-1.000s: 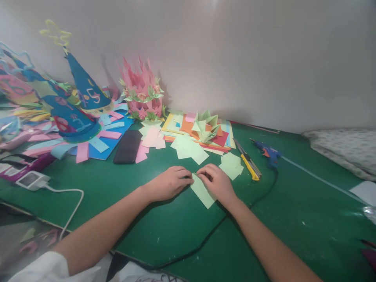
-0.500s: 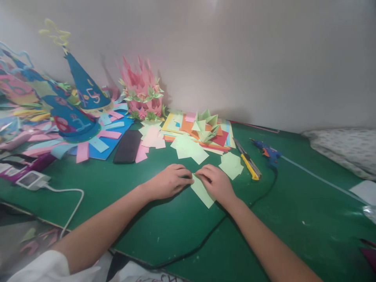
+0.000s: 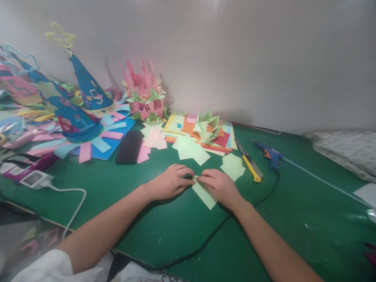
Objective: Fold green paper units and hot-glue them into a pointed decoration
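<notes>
A light green piece of paper (image 3: 205, 195) lies on the green table between my hands, one corner pointing toward me. My left hand (image 3: 172, 182) pinches its far left end with thumb and forefinger. From the other side, my right hand (image 3: 221, 187) presses its fingertips on the same far edge and covers part of the paper. Just beyond are loose light green paper squares (image 3: 190, 149), with more green squares (image 3: 233, 166) to the right. A folded green paper piece (image 3: 207, 127) with pointed tips stands on a stack of coloured paper (image 3: 173, 124).
On the right lie a yellow utility knife (image 3: 249, 161) and a blue glue gun (image 3: 269, 154), its black cord (image 3: 216, 235) running across the table. Leftward are a black phone (image 3: 129, 147), a pink paper crown (image 3: 145, 92), blue cone hats (image 3: 88, 84) and a white charger (image 3: 35, 179).
My right fingers have shifted slightly along the paper's far edge and now lie straighter. The left hand keeps its pinch. The whole view has moved a little.
</notes>
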The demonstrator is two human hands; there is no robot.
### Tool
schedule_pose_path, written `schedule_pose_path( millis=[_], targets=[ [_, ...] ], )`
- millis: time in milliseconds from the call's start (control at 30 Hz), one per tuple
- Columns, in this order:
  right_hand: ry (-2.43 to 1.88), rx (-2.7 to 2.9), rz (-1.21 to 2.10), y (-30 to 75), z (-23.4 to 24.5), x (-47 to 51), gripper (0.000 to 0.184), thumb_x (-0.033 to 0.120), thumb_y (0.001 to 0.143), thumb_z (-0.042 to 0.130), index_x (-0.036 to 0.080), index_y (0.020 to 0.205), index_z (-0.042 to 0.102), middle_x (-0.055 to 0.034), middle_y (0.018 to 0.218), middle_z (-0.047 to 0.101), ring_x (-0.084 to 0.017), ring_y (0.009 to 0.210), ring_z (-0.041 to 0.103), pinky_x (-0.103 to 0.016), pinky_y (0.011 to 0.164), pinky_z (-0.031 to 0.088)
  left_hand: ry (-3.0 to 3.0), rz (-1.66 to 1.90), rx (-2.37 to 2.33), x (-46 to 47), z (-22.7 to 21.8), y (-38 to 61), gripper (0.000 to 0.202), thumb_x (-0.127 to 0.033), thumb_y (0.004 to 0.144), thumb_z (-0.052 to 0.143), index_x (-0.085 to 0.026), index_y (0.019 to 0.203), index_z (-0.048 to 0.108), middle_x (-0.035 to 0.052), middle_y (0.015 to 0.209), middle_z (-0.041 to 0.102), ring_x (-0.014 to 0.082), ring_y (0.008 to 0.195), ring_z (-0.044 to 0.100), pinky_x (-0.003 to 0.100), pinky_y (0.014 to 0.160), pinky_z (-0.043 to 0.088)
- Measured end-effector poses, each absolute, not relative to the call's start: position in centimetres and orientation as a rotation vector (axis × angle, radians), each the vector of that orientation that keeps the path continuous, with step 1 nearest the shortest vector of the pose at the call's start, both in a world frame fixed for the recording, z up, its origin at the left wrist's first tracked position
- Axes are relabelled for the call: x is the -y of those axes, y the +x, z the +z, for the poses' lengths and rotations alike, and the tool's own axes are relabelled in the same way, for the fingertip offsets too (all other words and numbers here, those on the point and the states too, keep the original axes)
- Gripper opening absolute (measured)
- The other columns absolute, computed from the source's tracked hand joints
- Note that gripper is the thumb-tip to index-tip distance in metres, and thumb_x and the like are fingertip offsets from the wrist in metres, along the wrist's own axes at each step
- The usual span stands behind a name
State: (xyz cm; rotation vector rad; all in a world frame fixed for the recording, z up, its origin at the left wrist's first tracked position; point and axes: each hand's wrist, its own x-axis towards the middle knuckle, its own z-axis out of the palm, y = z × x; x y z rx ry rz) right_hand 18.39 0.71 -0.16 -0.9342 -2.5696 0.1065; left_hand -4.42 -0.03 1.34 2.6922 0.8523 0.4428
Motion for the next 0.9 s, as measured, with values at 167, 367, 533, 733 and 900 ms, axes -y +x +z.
schedule_pose_path(
  millis=[167, 367, 533, 733, 900],
  targets=[
    [-0.921, 2.591, 0.080, 18.35, -0.06, -0.76, 0.025, 0.018, 0.094, 0.041, 0.018, 0.092, 0.066, -0.0043, 0.080, 0.061, -0.015, 0.073, 0.050, -0.026, 0.065, 0.038, 2.669, 0.446, -0.849, -0.03, 1.34, -4.35, 0.029, -0.019, 0.092, 0.041, -0.024, 0.114, 0.060, 0.0053, 0.117, 0.059, 0.0192, 0.109, 0.049, 0.035, 0.097, 0.036],
    [-0.877, 2.588, 0.070, 18.49, -0.05, -0.87, 0.025, 0.019, 0.094, 0.042, 0.018, 0.091, 0.066, -0.0043, 0.078, 0.060, -0.014, 0.069, 0.049, -0.025, 0.062, 0.037, 2.673, 0.467, -0.845, -0.02, 1.35, -4.31, 0.029, -0.020, 0.092, 0.041, -0.024, 0.113, 0.061, 0.0054, 0.116, 0.060, 0.0192, 0.109, 0.050, 0.036, 0.097, 0.036],
    [-0.844, 2.591, 0.090, 18.57, -0.14, -0.97, 0.026, 0.019, 0.094, 0.041, 0.018, 0.092, 0.067, -0.0050, 0.079, 0.061, -0.015, 0.074, 0.051, -0.026, 0.065, 0.039, 2.653, 0.481, -0.842, -0.06, 1.26, -4.29, 0.030, -0.018, 0.092, 0.041, -0.024, 0.113, 0.061, 0.0049, 0.117, 0.060, 0.0194, 0.110, 0.049, 0.036, 0.098, 0.035],
    [-0.851, 2.603, 0.087, 18.65, -0.23, -1.05, 0.025, 0.019, 0.093, 0.042, 0.019, 0.093, 0.066, -0.0049, 0.080, 0.061, -0.015, 0.073, 0.052, -0.025, 0.064, 0.040, 2.622, 0.482, -0.859, -0.06, 1.03, -4.42, 0.030, -0.018, 0.091, 0.042, -0.025, 0.112, 0.062, 0.0029, 0.118, 0.060, 0.0184, 0.109, 0.050, 0.036, 0.099, 0.034],
    [-0.840, 2.618, 0.083, 18.62, 0.11, -0.84, 0.027, 0.018, 0.094, 0.039, 0.018, 0.095, 0.066, -0.0067, 0.083, 0.062, -0.016, 0.078, 0.053, -0.027, 0.067, 0.042, 2.587, 0.515, -0.857, -0.10, 0.96, -4.26, 0.028, -0.022, 0.092, 0.043, -0.027, 0.114, 0.060, 0.0028, 0.117, 0.061, 0.0172, 0.109, 0.051, 0.035, 0.099, 0.035]
  ],
)
